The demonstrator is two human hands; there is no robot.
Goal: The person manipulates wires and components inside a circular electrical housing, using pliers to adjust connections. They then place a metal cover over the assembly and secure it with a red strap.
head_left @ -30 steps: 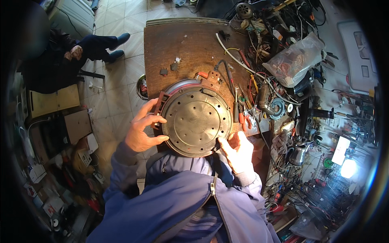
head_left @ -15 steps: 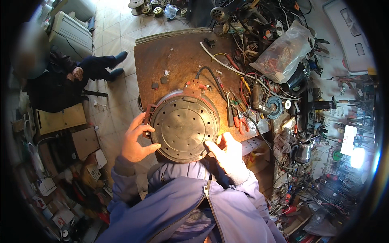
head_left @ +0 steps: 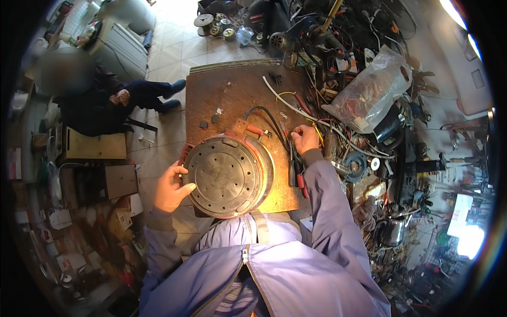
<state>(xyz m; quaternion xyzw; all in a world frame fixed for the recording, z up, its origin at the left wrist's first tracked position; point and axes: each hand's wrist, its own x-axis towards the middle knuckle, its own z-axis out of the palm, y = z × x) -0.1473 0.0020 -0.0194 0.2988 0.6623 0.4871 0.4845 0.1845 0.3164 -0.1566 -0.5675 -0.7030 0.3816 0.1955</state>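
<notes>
The work looks partway along, as far as this view can show. The round appliance (head_left: 244,205) sits at the near edge of the table (head_left: 208,92), in the middle of the frame, turned so that its dark base plate (head_left: 222,177) faces up to the camera, with a strip of its side showing at the right. That turning-over counts as done; the plate itself is on, lying within the reddish rim, so any opening up seems not yet done. Holes dot the plate, but whether screws sit in them is too small to tell. The cord (head_left: 261,109) runs from the brown handle (head_left: 237,127) at the far side, so that joint appears intact too. The left hand (head_left: 170,191), left of centre, has thumb and fingers parted around the rim and steadies the appliance. The right hand (head_left: 306,139) is away from it, right of centre among the tools, its fingers drawn narrow; whether they hold anything cannot be told. Just below that hand lie a screwdriver (head_left: 291,174) and red-handled pliers (head_left: 301,182). Two dark scraps (head_left: 215,119) lie on the table beyond the appliance; whether they came off it, the view does not say.
</notes>
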